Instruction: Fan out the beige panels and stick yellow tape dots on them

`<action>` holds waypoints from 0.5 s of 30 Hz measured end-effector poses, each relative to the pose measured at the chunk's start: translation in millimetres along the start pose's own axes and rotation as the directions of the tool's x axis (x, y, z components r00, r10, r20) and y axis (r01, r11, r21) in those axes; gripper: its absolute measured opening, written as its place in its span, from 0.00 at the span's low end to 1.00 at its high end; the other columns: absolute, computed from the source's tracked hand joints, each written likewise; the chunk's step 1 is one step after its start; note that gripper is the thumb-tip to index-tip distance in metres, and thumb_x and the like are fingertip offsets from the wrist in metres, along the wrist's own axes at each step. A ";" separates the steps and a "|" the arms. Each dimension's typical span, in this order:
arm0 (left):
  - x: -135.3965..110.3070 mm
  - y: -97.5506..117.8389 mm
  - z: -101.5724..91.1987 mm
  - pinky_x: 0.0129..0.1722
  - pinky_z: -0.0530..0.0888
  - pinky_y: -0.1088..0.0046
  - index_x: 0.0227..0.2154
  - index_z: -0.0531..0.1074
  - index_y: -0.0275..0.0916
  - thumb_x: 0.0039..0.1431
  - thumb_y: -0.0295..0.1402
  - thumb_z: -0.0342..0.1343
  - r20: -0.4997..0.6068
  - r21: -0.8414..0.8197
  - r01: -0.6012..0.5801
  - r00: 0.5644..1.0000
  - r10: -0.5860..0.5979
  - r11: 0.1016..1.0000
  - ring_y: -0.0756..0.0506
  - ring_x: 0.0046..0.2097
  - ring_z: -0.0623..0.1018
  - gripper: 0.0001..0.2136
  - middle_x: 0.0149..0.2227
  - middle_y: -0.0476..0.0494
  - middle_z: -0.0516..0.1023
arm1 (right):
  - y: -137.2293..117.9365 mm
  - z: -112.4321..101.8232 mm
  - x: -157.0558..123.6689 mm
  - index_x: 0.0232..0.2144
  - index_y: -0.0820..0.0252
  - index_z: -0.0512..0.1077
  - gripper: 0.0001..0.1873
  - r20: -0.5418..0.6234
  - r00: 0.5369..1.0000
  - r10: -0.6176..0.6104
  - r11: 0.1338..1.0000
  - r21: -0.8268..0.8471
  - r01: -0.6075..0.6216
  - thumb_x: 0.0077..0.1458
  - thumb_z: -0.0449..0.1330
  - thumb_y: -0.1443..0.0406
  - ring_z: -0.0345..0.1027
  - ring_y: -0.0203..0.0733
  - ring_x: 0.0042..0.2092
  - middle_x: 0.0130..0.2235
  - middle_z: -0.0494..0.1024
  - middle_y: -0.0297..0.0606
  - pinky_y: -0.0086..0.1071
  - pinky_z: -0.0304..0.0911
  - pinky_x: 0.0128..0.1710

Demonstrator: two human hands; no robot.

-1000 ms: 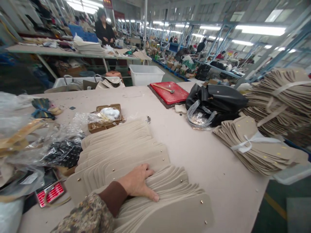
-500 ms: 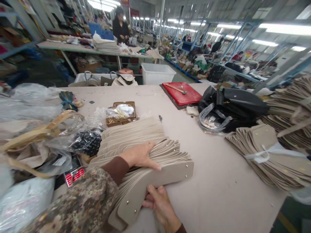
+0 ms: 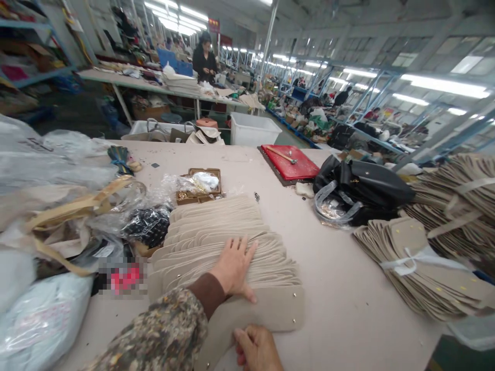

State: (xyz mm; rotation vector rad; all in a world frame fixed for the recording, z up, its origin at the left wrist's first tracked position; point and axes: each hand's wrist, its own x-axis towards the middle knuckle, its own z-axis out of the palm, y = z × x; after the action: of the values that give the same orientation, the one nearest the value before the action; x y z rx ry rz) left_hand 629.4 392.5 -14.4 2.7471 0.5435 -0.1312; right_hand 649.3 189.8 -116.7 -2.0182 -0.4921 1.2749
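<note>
Both hands on the fanned beige pieces (image 3: 216, 226), near the front of the table (image 3: 340, 288).
The left hand (image 3: 234, 268) lies flat on top, fingers spread. The right hand (image 3: 257, 348) touches the nearest piece's front edge, half out of frame, so its grip cannot be told. A black bag (image 3: 363, 188) sits well apart.

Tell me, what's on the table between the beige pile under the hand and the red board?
Head view: mostly bare table, with one small metal bit near the beige pile, well short of the red board.
</note>
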 end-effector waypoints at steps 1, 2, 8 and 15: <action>1.1 -0.9 0.1 0.63 0.44 0.43 0.67 0.46 0.33 0.28 0.64 0.64 -0.002 -0.010 0.007 1.000 -0.007 1.000 0.20 0.66 0.49 0.65 0.68 0.21 0.43 | 4.5 -1.0 0.3 0.16 0.60 0.65 0.32 -0.002 1.000 -0.004 1.000 -0.006 0.004 0.45 0.57 0.38 0.56 0.31 0.16 0.15 0.64 0.31 0.22 0.44 0.14; -0.2 -0.3 -0.8 0.63 0.43 0.43 0.67 0.46 0.33 0.28 0.63 0.64 -0.015 -0.020 0.005 1.000 -0.005 1.000 0.20 0.66 0.46 0.64 0.68 0.21 0.41 | 7.6 -1.8 0.4 0.16 0.60 0.65 0.31 -0.005 1.000 -0.001 1.000 0.000 0.001 0.45 0.57 0.38 0.55 0.30 0.15 0.14 0.64 0.31 0.23 0.45 0.14; -79.6 27.6 -13.9 0.66 0.45 0.49 0.64 0.53 0.40 0.46 0.41 0.66 -0.092 -0.139 -0.039 0.995 0.027 0.990 0.32 0.69 0.41 0.44 0.70 0.32 0.38 | -3.2 -9.7 -6.5 0.13 0.60 0.65 0.28 -0.028 0.989 -0.142 0.983 -0.121 0.138 0.47 0.58 0.43 0.57 0.33 0.17 0.14 0.67 0.33 0.25 0.48 0.17; -269.1 59.4 42.3 0.57 0.68 0.59 0.50 0.68 0.42 0.56 0.39 0.56 -0.118 -0.474 0.159 0.963 -0.242 0.866 0.38 0.57 0.70 0.19 0.57 0.36 0.69 | 13.9 -32.7 -12.6 0.14 0.55 0.72 0.25 0.015 0.996 -0.090 0.989 -0.115 0.091 0.40 0.65 0.41 0.69 0.44 0.21 0.18 0.73 0.41 0.34 0.63 0.21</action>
State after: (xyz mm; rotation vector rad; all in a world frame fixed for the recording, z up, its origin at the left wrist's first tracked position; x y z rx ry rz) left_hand 402.9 231.1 5.4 2.2413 0.7956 0.1726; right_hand 672.3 160.8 -109.6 -2.0604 -0.6683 1.2273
